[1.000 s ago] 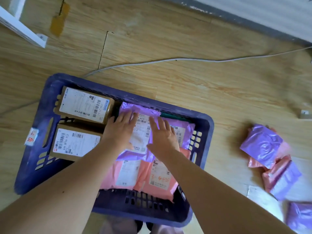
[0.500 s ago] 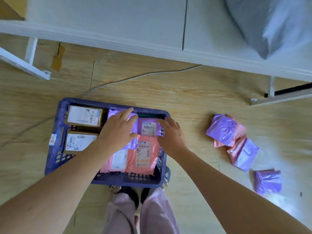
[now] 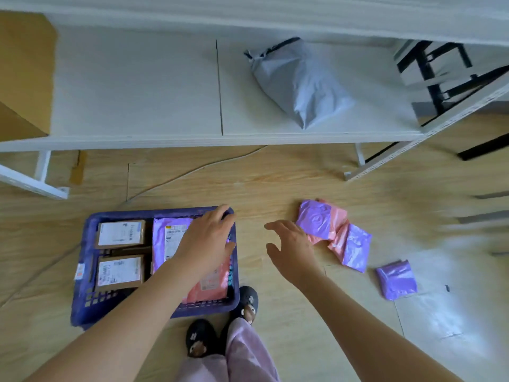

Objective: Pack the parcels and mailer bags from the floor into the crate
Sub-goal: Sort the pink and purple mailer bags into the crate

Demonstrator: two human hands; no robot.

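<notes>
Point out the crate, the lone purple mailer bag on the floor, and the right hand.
crate (image 3: 85, 244), head view, left wall.
lone purple mailer bag (image 3: 396, 279), head view, its middle.
right hand (image 3: 292, 244), head view, back of hand.

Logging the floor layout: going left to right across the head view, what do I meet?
Two brown cardboard parcels, left hand, right hand, heap of purple and pink mailer bags, lone purple mailer bag.

The left hand (image 3: 205, 244) hides most mailer bags (image 3: 161, 260) in the crate (image 3: 86, 244); their labels are unreadable.
</notes>
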